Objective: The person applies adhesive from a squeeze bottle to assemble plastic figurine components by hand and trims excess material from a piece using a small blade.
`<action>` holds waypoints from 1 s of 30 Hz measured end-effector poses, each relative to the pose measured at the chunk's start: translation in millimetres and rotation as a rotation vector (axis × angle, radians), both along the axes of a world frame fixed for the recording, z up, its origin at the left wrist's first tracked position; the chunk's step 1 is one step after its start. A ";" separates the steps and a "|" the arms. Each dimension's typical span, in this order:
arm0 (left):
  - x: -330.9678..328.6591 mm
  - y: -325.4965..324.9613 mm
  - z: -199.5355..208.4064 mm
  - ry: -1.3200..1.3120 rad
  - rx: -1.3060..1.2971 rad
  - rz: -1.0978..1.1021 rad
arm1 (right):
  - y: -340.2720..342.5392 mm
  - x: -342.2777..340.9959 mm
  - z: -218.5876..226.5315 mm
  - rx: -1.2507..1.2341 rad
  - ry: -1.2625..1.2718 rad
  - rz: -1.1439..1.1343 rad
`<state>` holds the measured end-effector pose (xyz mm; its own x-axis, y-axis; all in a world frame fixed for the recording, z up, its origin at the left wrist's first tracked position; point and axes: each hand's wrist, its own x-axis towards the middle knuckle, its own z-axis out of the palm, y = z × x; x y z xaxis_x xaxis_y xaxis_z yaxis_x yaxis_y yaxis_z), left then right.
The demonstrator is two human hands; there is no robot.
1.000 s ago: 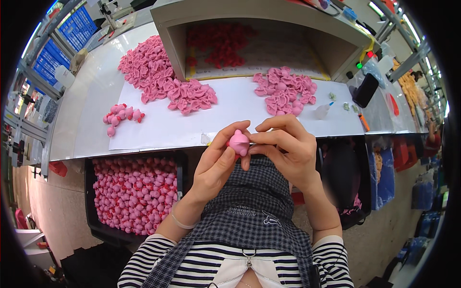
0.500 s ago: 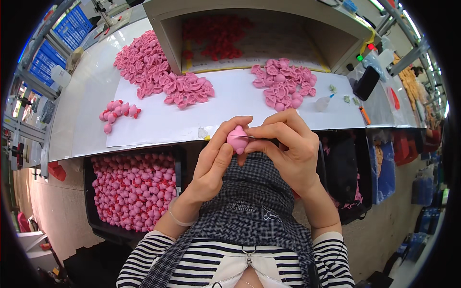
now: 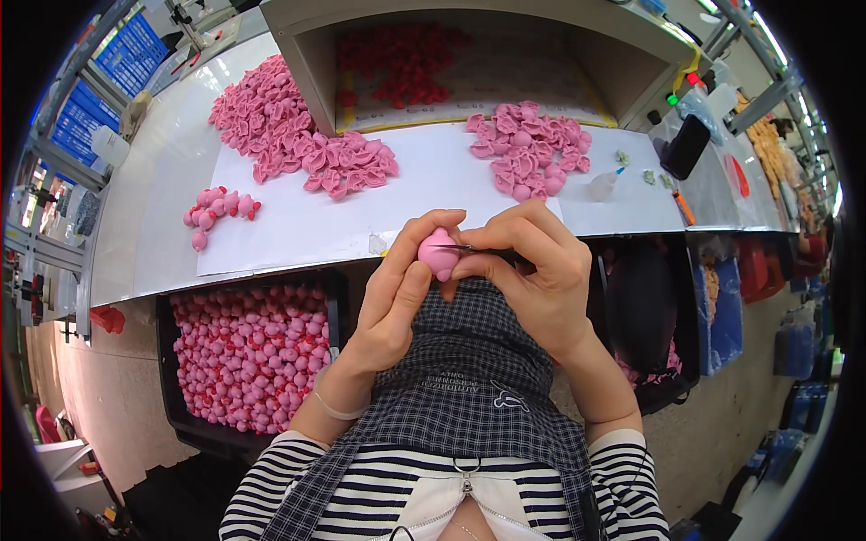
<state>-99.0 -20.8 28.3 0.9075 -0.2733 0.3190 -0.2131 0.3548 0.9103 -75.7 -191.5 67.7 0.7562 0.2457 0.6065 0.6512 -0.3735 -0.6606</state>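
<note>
My left hand (image 3: 397,302) grips a small pink rounded figure piece (image 3: 437,260) with little bumps, held between thumb and fingers above my lap. In my right hand (image 3: 544,266), pinched by thumb and forefinger, is a thin, dark pointed tool (image 3: 459,248). Its narrow tip lies across the upper face of the pink piece; whether it is a blade or tweezers I cannot tell. On the white sheet ahead are a large heap of curled pink pieces (image 3: 271,122) and a smaller pink heap (image 3: 528,149) to its right.
Pink balls with red parts (image 3: 212,212) lie at the left. Below the table edge stand a black bin (image 3: 167,397) of similar pieces and another dark bin (image 3: 690,361). A small bottle (image 3: 603,186), orange-handled tool (image 3: 684,207) and phone (image 3: 686,147) lie right, beside a grey box (image 3: 307,72).
Both hands have shifted slightly left with the pink piece. The dark tool now reaches across more of its upper face, and the view has moved a little.
</note>
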 end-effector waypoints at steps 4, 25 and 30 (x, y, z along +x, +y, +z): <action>1.2 -1.4 -3.2 0.019 -0.114 -0.046 | 0.1 1.3 -7.1 0.009 -0.066 0.002; 4.2 -2.9 -5.7 -0.034 -0.041 -0.019 | 0.2 -3.4 -9.1 0.004 -0.074 -0.045; 2.0 -3.8 -4.8 0.004 -0.127 -0.054 | -3.3 -2.2 -7.2 -0.125 -0.186 -0.029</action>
